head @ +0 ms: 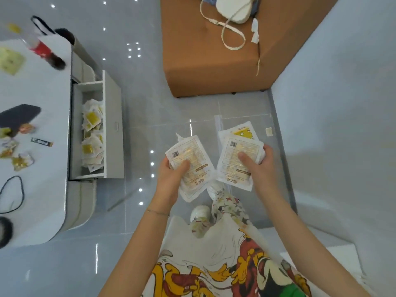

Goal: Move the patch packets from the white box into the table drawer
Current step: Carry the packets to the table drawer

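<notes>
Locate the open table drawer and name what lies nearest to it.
In the head view the drawer is at the left, pulled out from the white table and holding patch packets; the left hand is to its right.

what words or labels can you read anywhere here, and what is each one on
"HAND", then a blurred word, perhaps "WARMER": on the left-hand white patch packet, gripped by the left hand.
The same print: on the right-hand white patch packet, gripped by the right hand.
Yellow characters, barcodes and fine print on both: too blurred to read.
Packets in the open white drawer and the small dark sachet: unreadable.
</notes>
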A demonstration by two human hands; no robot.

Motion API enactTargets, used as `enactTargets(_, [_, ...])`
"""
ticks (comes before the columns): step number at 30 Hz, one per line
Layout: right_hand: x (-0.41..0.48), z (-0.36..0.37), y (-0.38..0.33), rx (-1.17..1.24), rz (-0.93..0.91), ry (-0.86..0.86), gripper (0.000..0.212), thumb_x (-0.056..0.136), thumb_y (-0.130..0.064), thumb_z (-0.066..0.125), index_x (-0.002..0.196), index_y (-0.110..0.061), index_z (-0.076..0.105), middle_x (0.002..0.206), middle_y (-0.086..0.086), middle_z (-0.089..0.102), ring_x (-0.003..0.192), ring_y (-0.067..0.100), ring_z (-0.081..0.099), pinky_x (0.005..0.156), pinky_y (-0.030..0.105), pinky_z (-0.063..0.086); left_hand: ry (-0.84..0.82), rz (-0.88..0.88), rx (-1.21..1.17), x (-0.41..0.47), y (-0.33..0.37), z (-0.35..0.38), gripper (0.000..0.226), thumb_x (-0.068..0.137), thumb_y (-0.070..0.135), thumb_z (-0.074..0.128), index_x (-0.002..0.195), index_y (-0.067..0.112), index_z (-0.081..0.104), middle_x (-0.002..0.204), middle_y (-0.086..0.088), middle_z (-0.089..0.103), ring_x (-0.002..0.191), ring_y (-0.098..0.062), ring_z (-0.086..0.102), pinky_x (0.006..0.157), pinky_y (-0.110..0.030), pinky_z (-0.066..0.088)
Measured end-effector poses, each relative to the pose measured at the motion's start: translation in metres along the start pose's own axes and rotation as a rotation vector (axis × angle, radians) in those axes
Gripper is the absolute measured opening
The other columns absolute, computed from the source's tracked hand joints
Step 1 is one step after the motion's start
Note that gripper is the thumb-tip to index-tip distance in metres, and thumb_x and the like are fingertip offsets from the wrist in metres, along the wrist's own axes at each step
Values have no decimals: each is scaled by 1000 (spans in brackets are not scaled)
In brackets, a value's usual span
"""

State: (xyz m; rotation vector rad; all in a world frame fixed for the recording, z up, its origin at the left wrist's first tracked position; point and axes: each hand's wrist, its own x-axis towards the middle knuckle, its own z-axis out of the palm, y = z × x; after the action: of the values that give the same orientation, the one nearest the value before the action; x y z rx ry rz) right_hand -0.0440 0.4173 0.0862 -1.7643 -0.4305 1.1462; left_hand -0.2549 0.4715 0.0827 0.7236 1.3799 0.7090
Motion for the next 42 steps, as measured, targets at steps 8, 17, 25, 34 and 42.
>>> enactTargets(8, [61,53,-47,-129,-21,-231,44,85,-19,71,119,-23,44,108,-8,64,92,9,67,66,22,56,242,-46,-227,24,28,-25,27,90,2,61,113,17,61,112,-7,70,102,-25,69,84,-42,57])
enactTargets(17, [100,137,-93,-184,-35,-420,46,84,-14,72,122,-14,46,109,-2,66,97,14,68,74,33,59,469,-18,-430,38,48,-62,24,91,0,59,108,16,61,114,-9,70,103,-29,68,89,-49,55])
enactTargets(25, [112,251,-108,-245,-69,-548,45,85,-14,71,122,-19,47,112,-3,65,100,14,67,77,35,58,646,-25,-587,69,59,-132,35,90,2,61,124,9,56,118,-10,68,104,-28,68,89,-49,55])
enactTargets(34, [129,402,-129,-326,-94,-614,42,86,-13,70,120,-17,46,110,-4,63,101,13,65,73,30,56,764,-54,-765,132,96,-232,41,90,3,62,129,9,51,123,-10,66,107,-29,67,91,-52,54])
enactTargets(42, [131,527,-141,-267,28,-663,31,86,-6,67,108,-20,50,109,4,67,99,22,68,80,42,58,782,-36,-758,167,129,-321,35,89,3,62,123,12,56,117,-9,69,103,-28,69,90,-52,54])
